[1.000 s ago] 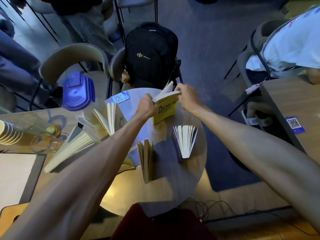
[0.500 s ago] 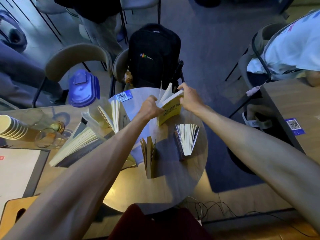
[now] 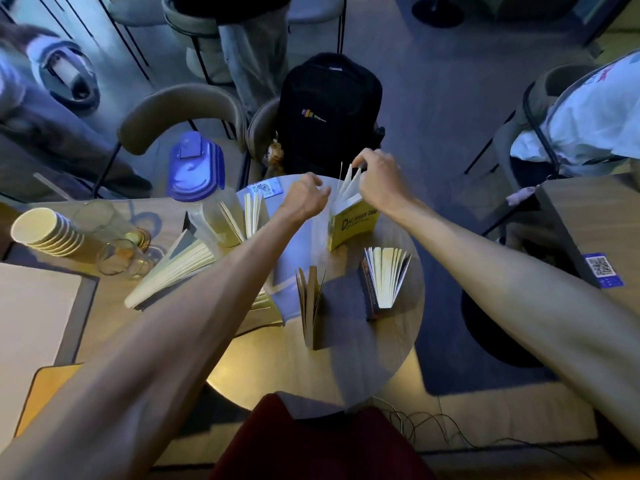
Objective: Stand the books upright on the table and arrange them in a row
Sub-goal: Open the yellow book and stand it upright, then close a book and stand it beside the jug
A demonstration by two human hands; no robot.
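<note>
Yellow book (image 3: 351, 226) cover reads "DAC NHAN TAM".

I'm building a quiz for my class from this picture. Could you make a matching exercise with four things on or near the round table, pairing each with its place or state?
Things:
1. yellow book
2. dark book
3. backpack
4. paper cups

Places or states:
A. stacked at the far left
B. on a chair beyond the table
C. standing with pages fanned, at the table's right edge
D. under both hands, which spread its pages

Pairs: 1-D, 2-C, 3-B, 4-A
</note>
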